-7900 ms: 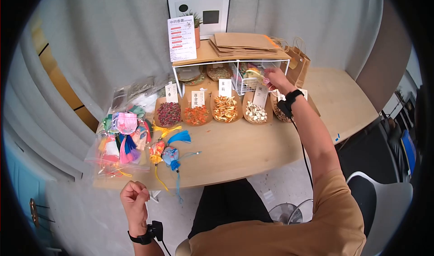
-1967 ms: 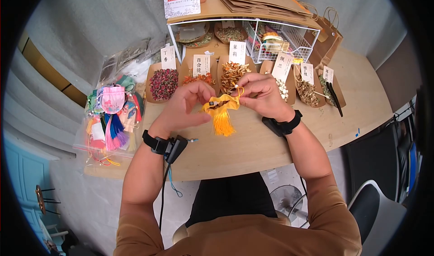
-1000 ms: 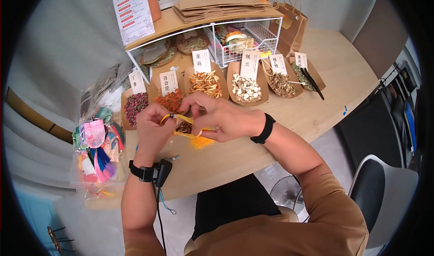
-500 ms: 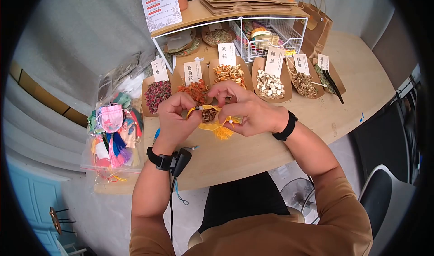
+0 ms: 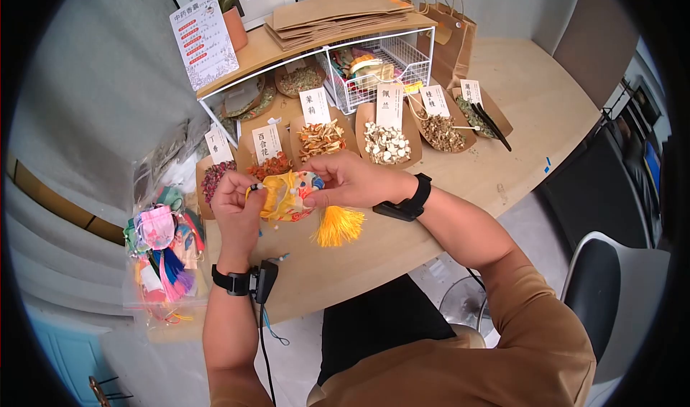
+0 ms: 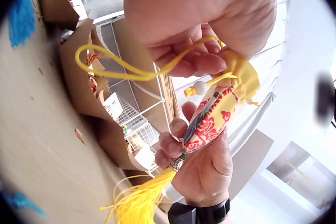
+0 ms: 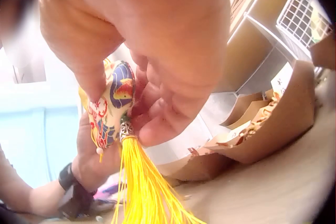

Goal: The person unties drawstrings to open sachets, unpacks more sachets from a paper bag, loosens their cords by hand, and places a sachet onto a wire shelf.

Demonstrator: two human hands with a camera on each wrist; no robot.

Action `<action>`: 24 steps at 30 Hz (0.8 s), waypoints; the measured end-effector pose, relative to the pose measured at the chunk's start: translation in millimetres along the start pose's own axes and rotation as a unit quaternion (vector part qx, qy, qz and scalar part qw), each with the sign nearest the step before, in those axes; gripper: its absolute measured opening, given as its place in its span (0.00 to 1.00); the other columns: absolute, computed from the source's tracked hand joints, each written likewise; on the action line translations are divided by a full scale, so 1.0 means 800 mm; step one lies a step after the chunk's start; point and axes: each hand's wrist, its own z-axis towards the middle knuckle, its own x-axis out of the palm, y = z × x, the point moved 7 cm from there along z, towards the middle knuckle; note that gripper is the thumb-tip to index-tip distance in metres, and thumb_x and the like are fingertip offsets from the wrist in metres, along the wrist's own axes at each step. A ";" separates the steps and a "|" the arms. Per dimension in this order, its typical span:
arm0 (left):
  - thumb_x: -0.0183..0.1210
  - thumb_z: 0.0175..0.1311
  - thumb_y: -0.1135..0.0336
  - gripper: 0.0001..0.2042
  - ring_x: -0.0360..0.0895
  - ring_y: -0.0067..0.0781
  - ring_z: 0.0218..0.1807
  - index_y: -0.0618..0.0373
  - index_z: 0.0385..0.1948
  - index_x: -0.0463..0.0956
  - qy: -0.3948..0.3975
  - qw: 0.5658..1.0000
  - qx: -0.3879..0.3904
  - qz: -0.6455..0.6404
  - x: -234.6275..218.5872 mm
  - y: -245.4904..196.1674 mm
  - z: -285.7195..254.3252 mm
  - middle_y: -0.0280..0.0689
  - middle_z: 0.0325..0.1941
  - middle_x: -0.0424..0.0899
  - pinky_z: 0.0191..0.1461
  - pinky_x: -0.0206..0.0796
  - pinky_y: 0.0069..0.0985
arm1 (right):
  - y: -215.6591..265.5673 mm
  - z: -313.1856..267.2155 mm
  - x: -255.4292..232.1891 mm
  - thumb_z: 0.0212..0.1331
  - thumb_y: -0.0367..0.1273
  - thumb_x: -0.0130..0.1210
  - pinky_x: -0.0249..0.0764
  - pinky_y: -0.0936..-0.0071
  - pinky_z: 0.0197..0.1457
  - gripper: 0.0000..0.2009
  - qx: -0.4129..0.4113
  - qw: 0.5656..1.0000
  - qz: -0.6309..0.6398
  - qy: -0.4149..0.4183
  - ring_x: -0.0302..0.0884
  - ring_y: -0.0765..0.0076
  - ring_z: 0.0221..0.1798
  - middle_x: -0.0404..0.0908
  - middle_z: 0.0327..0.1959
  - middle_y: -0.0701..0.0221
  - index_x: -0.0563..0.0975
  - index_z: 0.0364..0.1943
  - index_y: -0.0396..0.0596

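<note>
Both hands hold a yellow drawstring sachet (image 5: 291,197) with a red and blue pattern, just over the table. My left hand (image 5: 237,209) pinches its plain yellow top edge. With thumb and fingers, my right hand (image 5: 352,181) grips the patterned body (image 7: 113,106) near the tassel end. A yellow tassel (image 5: 340,226) hangs from that end below a small metal bead cap (image 7: 126,129). In the left wrist view, a loop of yellow cord (image 6: 123,73) dangles beneath the left hand, and a white bead (image 6: 199,88) sits beside the sachet's neck.
Behind the hands, labelled paper trays hold dried herbs, including white slices (image 5: 387,145) and orange-brown strips (image 5: 321,139). Black tongs (image 5: 491,125) lie on the far right tray. A shelf (image 5: 316,30) with a wire basket (image 5: 374,84) stands behind. Bagged sachets (image 5: 162,242) lie left.
The right hand has left the wire basket and both hands have taken the yellow sachet from the table. Its mouth, facing up with brown bits showing, has turned, bringing the patterned side into view.
</note>
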 end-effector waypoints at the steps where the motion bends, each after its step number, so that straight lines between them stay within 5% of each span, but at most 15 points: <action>1: 0.53 0.58 0.83 0.08 0.72 0.10 0.26 0.58 0.30 0.67 -0.009 1.000 -0.011 -0.011 0.001 0.000 0.000 0.29 0.28 0.76 0.28 0.63 0.10 | -0.008 0.002 0.002 0.56 0.29 0.62 0.72 0.82 0.42 0.21 -0.011 0.998 0.065 0.001 0.75 0.83 0.40 0.80 0.41 0.72 0.70 0.53 0.39; 7: 0.54 0.60 0.81 0.06 0.72 0.09 0.23 0.58 0.34 0.68 -0.029 0.999 -0.029 -0.015 -0.002 0.002 -0.001 0.29 0.27 0.78 0.24 0.63 0.08 | -0.004 0.003 0.007 0.57 0.24 0.59 0.74 0.84 0.42 0.13 -0.015 0.982 0.184 0.028 0.78 0.83 0.40 0.82 0.38 0.72 0.74 0.46 0.38; 9: 0.54 0.60 0.82 0.09 0.74 0.10 0.30 0.58 0.39 0.69 -0.005 0.997 -0.027 -0.070 0.008 -0.002 0.000 0.30 0.34 0.78 0.30 0.66 0.08 | -0.008 0.005 0.004 0.59 0.24 0.57 0.75 0.83 0.42 0.12 0.018 0.988 0.141 0.055 0.79 0.81 0.38 0.82 0.39 0.71 0.74 0.46 0.38; 10: 0.53 0.59 0.84 0.13 0.75 0.15 0.44 0.58 0.43 0.68 0.034 0.997 -0.008 -0.074 0.003 0.004 0.000 0.35 0.44 0.76 0.43 0.67 0.12 | -0.007 0.004 0.002 0.60 0.25 0.56 0.75 0.83 0.41 0.11 0.021 0.989 0.137 0.045 0.79 0.81 0.35 0.82 0.38 0.72 0.74 0.46 0.38; 14: 0.51 0.51 0.88 0.16 0.68 0.29 0.59 0.62 0.41 0.70 0.142 0.987 0.043 -0.059 0.022 -0.018 -0.002 0.43 0.56 0.68 0.61 0.61 0.23 | -0.011 0.005 0.001 0.63 0.28 0.55 0.73 0.85 0.38 0.09 0.047 0.987 0.141 0.055 0.77 0.84 0.32 0.81 0.34 0.75 0.74 0.45 0.40; 17: 0.50 0.50 0.89 0.16 0.67 0.29 0.61 0.63 0.41 0.70 0.221 0.971 0.084 0.044 0.026 -0.017 -0.003 0.43 0.57 0.67 0.63 0.59 0.23 | -0.015 0.005 0.000 0.63 0.28 0.55 0.73 0.86 0.37 0.08 0.065 0.987 0.136 0.058 0.76 0.85 0.31 0.80 0.33 0.76 0.74 0.44 0.41; 24: 0.52 0.49 0.89 0.15 0.67 0.25 0.59 0.65 0.40 0.71 0.149 0.988 0.004 -0.039 0.026 -0.011 -0.005 0.42 0.58 0.67 0.60 0.61 0.20 | -0.018 0.006 0.000 0.63 0.29 0.54 0.74 0.85 0.36 0.07 0.081 0.984 0.153 0.031 0.76 0.85 0.30 0.80 0.32 0.76 0.75 0.42 0.42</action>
